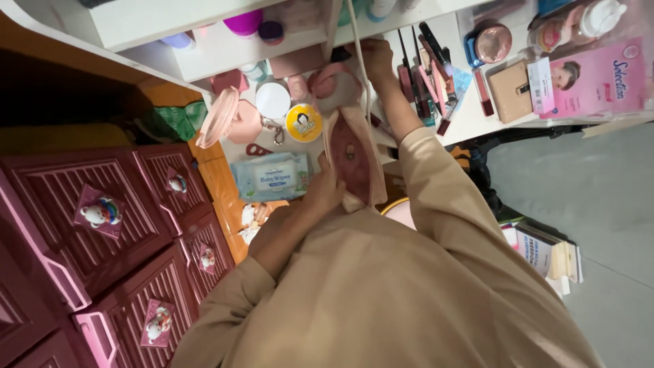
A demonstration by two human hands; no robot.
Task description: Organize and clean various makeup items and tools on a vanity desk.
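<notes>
Both sleeves fill lower frame; my left hand (pixel 323 191) and right hand (pixel 377 58) each grip one pink pouch (pixel 351 153) at centre; grey floor (pixel 586 204) lies at right.

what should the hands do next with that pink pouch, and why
Probably spread the pink pouch wider open: the left hand grips its near end, the right hand holds its far end, and its inside shows only partly.

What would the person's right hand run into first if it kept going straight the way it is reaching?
The right hand, gripping the far end of the pink fabric pouch, points toward the white shelf unit. It would probably meet the shelf's front edge just beyond the fingers first, though depth is hard to judge.
</notes>
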